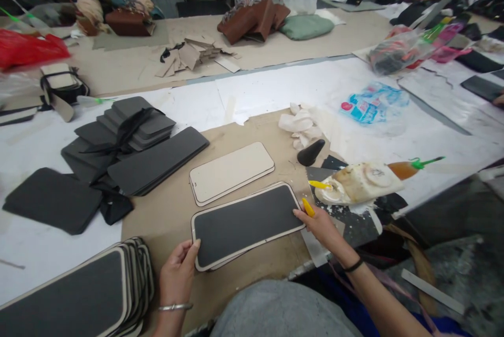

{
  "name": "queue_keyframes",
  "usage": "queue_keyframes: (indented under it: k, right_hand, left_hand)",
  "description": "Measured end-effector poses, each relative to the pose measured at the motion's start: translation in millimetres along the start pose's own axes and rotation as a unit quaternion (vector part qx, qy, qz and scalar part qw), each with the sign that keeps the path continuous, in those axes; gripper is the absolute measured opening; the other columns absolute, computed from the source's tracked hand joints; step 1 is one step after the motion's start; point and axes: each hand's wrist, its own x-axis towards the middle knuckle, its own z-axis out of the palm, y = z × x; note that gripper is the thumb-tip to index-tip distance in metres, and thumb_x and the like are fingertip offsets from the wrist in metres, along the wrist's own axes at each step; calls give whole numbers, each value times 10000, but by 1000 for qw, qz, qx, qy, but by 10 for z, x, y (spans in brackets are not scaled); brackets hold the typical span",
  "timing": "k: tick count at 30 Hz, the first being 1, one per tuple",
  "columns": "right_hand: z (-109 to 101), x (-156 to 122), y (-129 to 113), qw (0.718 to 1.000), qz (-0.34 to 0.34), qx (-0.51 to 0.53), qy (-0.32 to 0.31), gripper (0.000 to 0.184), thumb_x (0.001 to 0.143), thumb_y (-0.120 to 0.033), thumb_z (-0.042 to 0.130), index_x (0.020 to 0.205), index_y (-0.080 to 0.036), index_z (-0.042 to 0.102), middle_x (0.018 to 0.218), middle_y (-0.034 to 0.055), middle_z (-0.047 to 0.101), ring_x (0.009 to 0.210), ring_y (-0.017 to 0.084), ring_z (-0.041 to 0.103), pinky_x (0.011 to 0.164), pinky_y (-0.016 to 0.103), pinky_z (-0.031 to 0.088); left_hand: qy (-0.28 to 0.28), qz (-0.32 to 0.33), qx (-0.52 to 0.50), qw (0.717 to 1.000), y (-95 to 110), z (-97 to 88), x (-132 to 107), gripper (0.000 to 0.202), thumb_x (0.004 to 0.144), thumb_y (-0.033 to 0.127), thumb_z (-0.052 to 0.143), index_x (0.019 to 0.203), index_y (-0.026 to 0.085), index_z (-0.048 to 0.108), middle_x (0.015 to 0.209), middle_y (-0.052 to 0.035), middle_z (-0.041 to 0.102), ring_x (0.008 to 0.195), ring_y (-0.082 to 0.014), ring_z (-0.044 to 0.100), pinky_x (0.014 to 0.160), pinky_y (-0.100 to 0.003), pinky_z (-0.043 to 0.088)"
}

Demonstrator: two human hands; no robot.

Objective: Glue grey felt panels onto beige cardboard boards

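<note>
A beige board faced with a dark grey foam panel point(246, 224) lies flat on the brown paper in front of me. My left hand point(178, 273) rests at its near left corner, thumb on the edge, fingers curled. My right hand point(319, 224) touches its right end and pinches a small yellow tool point(307, 207). A bare beige board point(231, 171) lies just behind the faced one. A glue-caked bottle point(364, 181) with an orange tip lies on its side to the right.
Finished faced boards point(74, 295) are stacked at the near left. Dark foam panels point(134, 153) are piled at the left. White gloves point(299, 126), a black cone point(311, 153) and a blue plastic bag point(372, 103) lie beyond. Other people handle brown bags point(254, 19) at the far table.
</note>
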Motion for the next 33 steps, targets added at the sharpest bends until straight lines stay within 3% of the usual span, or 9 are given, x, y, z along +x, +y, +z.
queue_keyframes:
  k: [14,18,23,28,31,33]
  right_hand:
    - [-12,150,114,999,26,-16,-31,310,669,-518,501,606,-219,451,479,-47,387,445,124,402,448,244,325]
    - [-38,162,96,992,-13,-127,-11,282,721,-491,471,656,-218,495,535,-4,495,546,179,512,529,268,363]
    - [-83,54,15,953,-60,-293,58,246,812,-453,434,747,-228,506,677,34,587,661,208,584,579,272,369]
    - [-111,-37,-271,955,-98,-275,45,323,858,-488,352,700,-238,483,599,19,550,568,184,543,533,272,360]
    - [-96,-15,-616,959,-187,-209,27,352,882,-485,308,745,-233,512,650,28,561,603,173,528,582,278,389]
    - [-63,9,-882,945,-268,-186,36,339,897,-453,306,794,-225,533,739,45,584,701,180,533,662,292,401]
  left_hand:
    - [17,25,31,999,-98,55,-23,495,502,601,660,723,158,645,676,-31,670,668,-193,599,639,-286,490]
    - [-2,8,64,998,-65,55,-41,534,489,656,621,699,165,638,652,-41,668,653,-217,606,581,-296,482]
    - [-3,-14,172,985,-64,-12,-12,571,491,686,545,764,192,629,747,-78,691,723,-272,633,680,-376,490]
    - [45,74,243,966,-52,-34,110,539,565,650,493,810,183,606,784,-102,670,725,-270,622,739,-411,483]
    - [64,161,251,952,75,43,271,496,633,604,473,839,173,605,823,-110,660,757,-251,615,763,-398,487]
    - [60,213,262,939,178,99,445,480,688,566,434,876,159,606,887,-126,652,825,-248,605,790,-399,483]
